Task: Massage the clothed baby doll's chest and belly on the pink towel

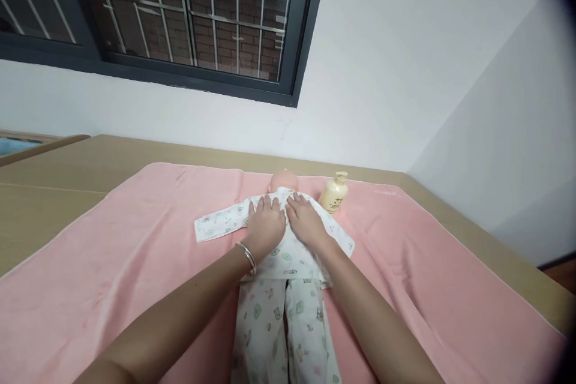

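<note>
The doll [282, 234], dressed in a printed white top and trousers, was laid face up along the middle of the pink towel [112, 264] on the table [67, 174], its head toward the wall and a cream pump bottle [334, 193] standing just beside that head. The left hand [265, 222] and right hand [306, 220] were pressed flat and open on the chest, side by side and nearly touching, nothing gripped. For smoothing the top well, light even pressure outward from the midline was judged best, so that the fabric would not bunch.
</note>
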Tool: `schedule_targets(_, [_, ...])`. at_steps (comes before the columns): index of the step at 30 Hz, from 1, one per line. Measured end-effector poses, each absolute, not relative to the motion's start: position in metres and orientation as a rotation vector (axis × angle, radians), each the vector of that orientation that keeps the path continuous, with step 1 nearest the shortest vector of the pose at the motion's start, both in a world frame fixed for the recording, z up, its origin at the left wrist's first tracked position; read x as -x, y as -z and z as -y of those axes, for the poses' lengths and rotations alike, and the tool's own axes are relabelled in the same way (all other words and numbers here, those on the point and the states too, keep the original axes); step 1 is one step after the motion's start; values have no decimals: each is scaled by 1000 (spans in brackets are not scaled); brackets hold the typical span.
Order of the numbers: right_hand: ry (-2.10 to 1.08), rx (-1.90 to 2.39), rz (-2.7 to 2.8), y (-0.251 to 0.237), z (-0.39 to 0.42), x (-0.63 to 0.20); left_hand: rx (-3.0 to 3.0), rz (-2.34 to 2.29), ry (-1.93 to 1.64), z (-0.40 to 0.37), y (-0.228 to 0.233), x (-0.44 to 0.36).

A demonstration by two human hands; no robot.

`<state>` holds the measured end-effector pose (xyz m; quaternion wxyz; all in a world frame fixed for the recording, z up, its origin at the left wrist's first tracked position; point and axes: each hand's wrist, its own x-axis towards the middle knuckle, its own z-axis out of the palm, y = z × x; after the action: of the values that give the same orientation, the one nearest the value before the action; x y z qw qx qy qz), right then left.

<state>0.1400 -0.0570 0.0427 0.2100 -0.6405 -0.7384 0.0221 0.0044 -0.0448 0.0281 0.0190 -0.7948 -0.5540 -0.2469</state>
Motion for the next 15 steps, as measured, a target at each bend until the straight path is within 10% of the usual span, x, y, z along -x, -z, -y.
schedule_targets(15, [200,1987,1998,-40,79,-104,2651,1754,992,3,-7,7])
